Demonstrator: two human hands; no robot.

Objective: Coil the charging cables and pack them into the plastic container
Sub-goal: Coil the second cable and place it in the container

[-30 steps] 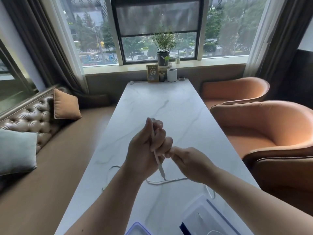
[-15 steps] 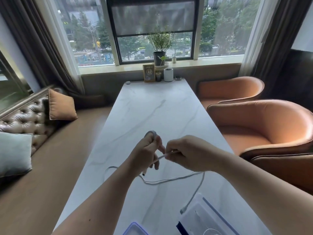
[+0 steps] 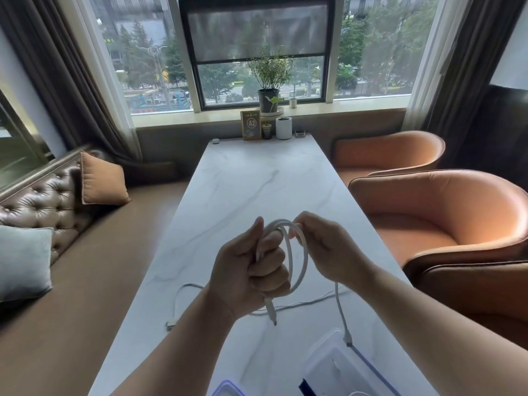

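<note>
A white charging cable [image 3: 298, 261] forms loops held above the marble table [image 3: 257, 184]. My left hand [image 3: 251, 270] is closed around the loops, with one plug end hanging below the fist. My right hand [image 3: 328, 247] pinches the top of the outer loop; the cable's free tail drops from it and its plug dangles over the clear plastic container [image 3: 340, 367] at the bottom right. A second white cable [image 3: 183, 298] lies loose on the table behind my left wrist.
A clear lid with a blue rim [image 3: 228, 388] lies at the bottom edge. Orange armchairs [image 3: 445, 218] stand to the right, a tufted leather bench [image 3: 43, 201] with cushions to the left. A sign, cup and potted plant [image 3: 268, 81] are at the far end.
The cable has gone from a short strand between my hands to full loops around my left hand. My right hand has swung up and over, and the tail has lifted off the table.
</note>
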